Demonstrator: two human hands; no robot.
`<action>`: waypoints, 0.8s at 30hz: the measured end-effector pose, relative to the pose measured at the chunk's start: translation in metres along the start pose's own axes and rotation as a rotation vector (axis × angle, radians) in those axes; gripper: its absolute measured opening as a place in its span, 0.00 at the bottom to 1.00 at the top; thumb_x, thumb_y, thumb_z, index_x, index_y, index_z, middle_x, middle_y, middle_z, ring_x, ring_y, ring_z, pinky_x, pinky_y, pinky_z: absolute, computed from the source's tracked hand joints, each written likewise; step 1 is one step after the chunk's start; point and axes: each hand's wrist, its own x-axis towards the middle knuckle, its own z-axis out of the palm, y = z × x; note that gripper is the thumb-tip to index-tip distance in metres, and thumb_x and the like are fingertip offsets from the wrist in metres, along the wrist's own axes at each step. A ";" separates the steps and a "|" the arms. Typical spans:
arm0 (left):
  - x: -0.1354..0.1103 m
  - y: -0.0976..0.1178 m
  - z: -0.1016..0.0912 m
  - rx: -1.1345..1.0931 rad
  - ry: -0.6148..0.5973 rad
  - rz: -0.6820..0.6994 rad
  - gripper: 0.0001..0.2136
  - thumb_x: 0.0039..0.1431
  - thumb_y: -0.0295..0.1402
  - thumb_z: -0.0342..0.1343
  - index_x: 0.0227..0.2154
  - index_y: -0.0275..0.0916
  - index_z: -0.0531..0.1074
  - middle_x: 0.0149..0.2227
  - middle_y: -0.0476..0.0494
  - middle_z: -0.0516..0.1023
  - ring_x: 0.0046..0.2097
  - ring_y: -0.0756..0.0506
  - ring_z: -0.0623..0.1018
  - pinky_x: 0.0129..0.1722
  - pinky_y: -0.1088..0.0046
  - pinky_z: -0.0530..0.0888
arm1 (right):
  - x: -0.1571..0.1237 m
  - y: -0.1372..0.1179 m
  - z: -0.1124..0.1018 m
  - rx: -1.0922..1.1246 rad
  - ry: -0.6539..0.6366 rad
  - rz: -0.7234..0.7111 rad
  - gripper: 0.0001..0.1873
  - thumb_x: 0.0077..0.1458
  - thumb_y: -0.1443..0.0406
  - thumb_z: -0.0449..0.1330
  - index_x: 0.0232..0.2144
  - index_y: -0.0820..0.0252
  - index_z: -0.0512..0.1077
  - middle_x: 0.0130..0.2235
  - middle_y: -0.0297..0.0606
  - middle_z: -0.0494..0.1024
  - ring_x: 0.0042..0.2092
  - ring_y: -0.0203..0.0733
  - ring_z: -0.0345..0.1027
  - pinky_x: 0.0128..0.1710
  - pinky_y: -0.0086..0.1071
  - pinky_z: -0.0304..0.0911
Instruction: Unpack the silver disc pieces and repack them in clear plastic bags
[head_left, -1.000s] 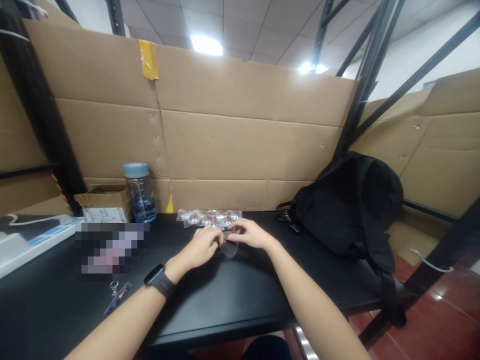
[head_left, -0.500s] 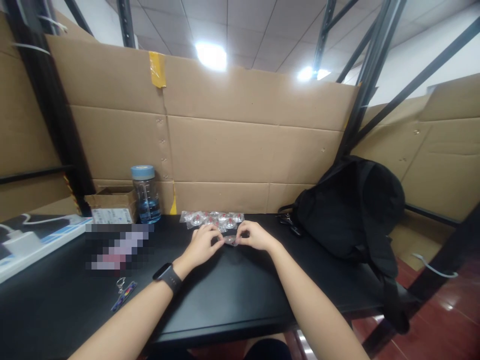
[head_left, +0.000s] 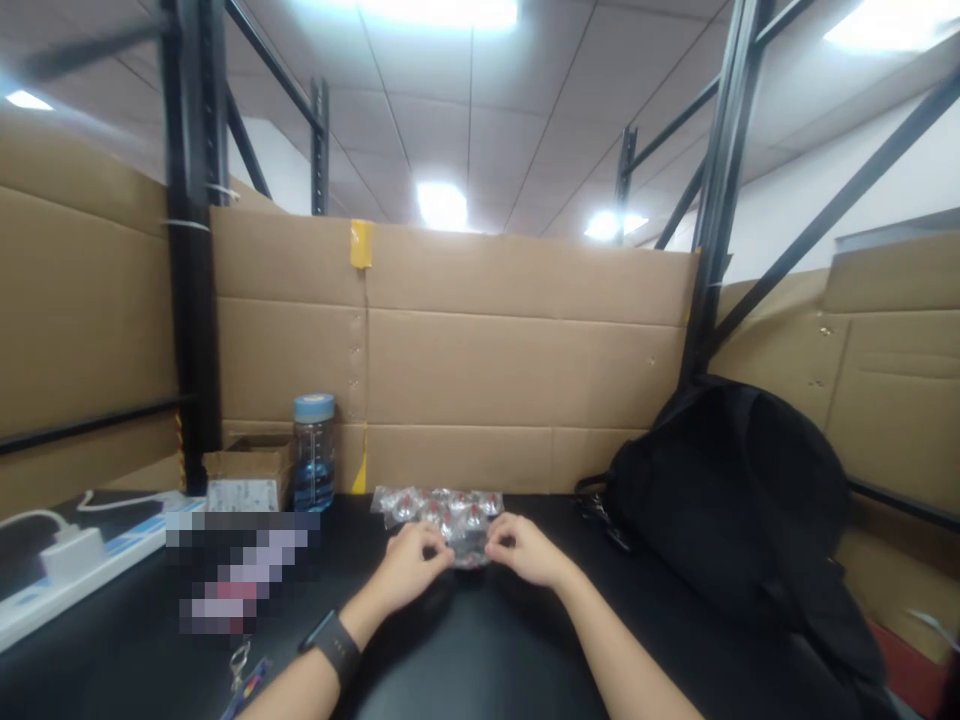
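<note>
Between my two hands is a small clear plastic packet (head_left: pixel 470 550), its contents too blurred to make out. My left hand (head_left: pixel 412 565), with a dark watch (head_left: pixel 330 645) on the wrist, pinches its left edge between thumb and fingertips. On the opposite edge, my right hand (head_left: pixel 529 552) pinches in the same way. Just beyond the fingers lie several similar clear packets (head_left: pixel 405 507) in a cluster, each showing a shiny round item with a red mark. The held packet partly overlaps that cluster in view.
A blue-lidded bottle (head_left: pixel 313 455) and a small cardboard box (head_left: pixel 251 478) stand at the back left. A white power strip (head_left: pixel 97 570) and a keyring (head_left: pixel 240 660) lie leftward. A black backpack (head_left: pixel 735 510) fills the right side. Cardboard panels (head_left: pixel 487 370) wall the table's back.
The head view has tilted upward, so everything sits lower in the picture. The packet, seen nearly edge-on before, now shows more of its clear film between my hands. Both hands keep their pinch.
</note>
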 end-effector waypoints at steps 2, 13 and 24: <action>0.000 0.000 0.004 0.032 0.006 -0.048 0.11 0.56 0.40 0.57 0.24 0.42 0.79 0.42 0.46 0.81 0.49 0.41 0.75 0.51 0.67 0.66 | 0.000 0.002 0.005 -0.039 0.010 0.038 0.06 0.51 0.66 0.64 0.24 0.59 0.78 0.39 0.38 0.79 0.42 0.42 0.73 0.46 0.33 0.64; -0.004 0.001 0.021 0.275 0.040 -0.121 0.09 0.57 0.38 0.55 0.26 0.41 0.73 0.40 0.45 0.78 0.49 0.39 0.73 0.48 0.62 0.64 | -0.007 -0.013 0.022 -0.412 0.007 0.158 0.05 0.52 0.65 0.60 0.33 0.54 0.75 0.43 0.40 0.75 0.47 0.50 0.68 0.47 0.38 0.62; -0.010 0.010 0.012 0.321 0.000 -0.051 0.10 0.52 0.32 0.55 0.39 0.44 0.71 0.48 0.45 0.76 0.52 0.38 0.70 0.48 0.61 0.65 | -0.008 -0.030 0.022 -0.360 -0.160 -0.016 0.22 0.44 0.68 0.62 0.44 0.49 0.76 0.47 0.35 0.77 0.51 0.49 0.66 0.52 0.41 0.53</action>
